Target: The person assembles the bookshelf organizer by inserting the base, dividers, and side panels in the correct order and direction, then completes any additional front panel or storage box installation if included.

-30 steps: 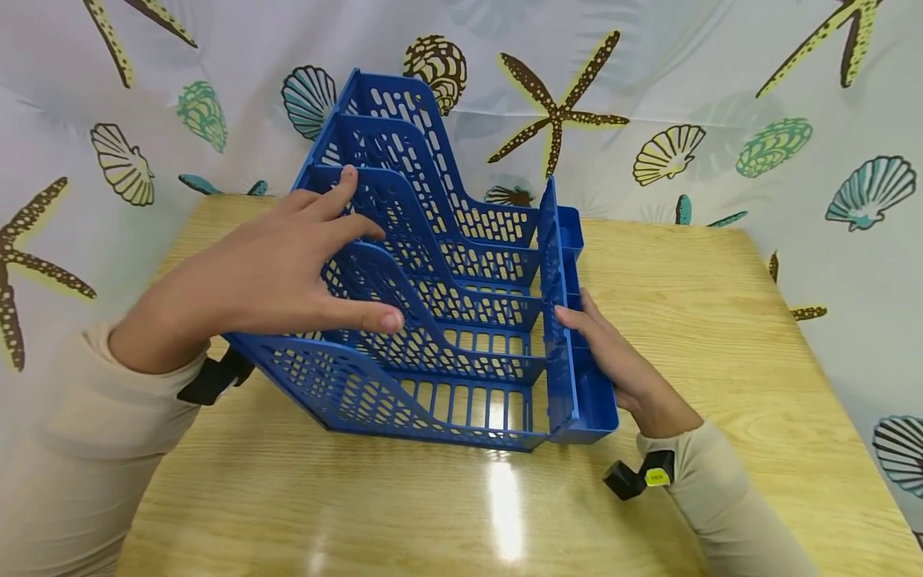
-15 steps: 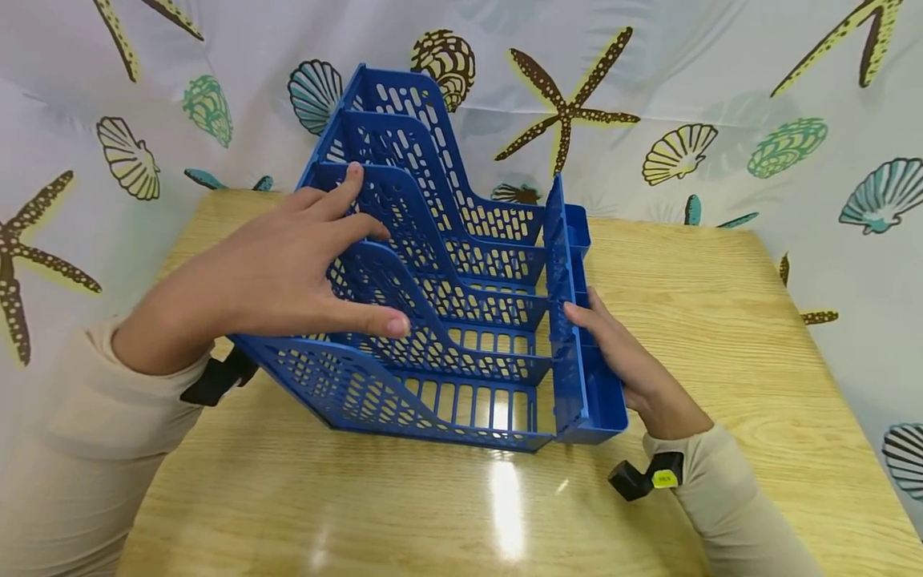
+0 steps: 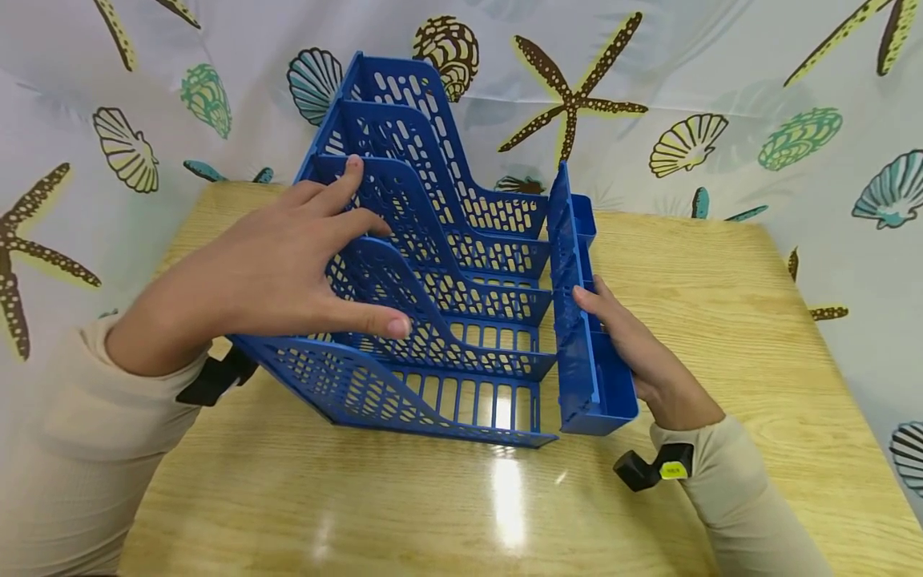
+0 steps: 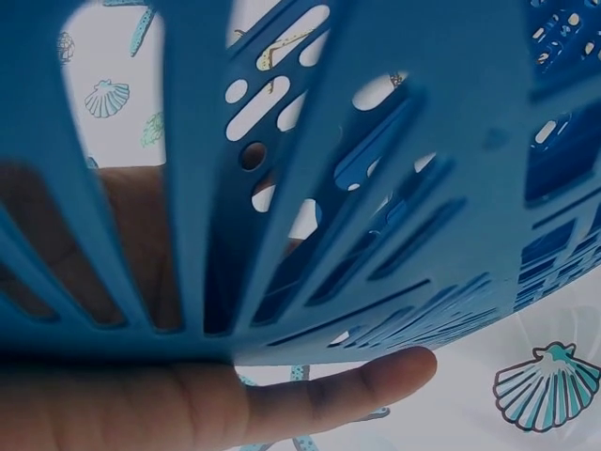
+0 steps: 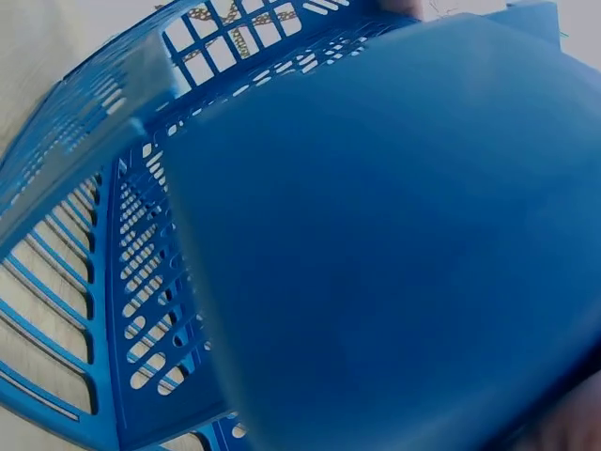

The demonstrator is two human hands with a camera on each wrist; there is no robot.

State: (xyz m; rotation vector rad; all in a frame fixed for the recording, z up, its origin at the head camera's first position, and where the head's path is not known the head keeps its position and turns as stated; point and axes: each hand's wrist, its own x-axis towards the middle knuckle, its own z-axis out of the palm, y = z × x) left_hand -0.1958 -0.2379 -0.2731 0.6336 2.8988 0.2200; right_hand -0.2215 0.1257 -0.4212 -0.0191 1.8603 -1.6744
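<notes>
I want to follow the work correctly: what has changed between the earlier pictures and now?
The right hand has moved the blue compartment tray slightly rightward, opening a narrow gap from the blue rack at the near end. The left hand stays on the rack; nothing was let go.

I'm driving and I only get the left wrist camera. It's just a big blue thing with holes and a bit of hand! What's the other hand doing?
Observer: The head view shows it: the right hand holds a blue tray with small compartments, right by the open front of the blue rack.
Operator: Ooh, okay! And what's under the big rack? I can't see any floor or table.
Observer: A light wooden table is under it; in the head view you can see the wood through the slots in the rack's base.
</notes>
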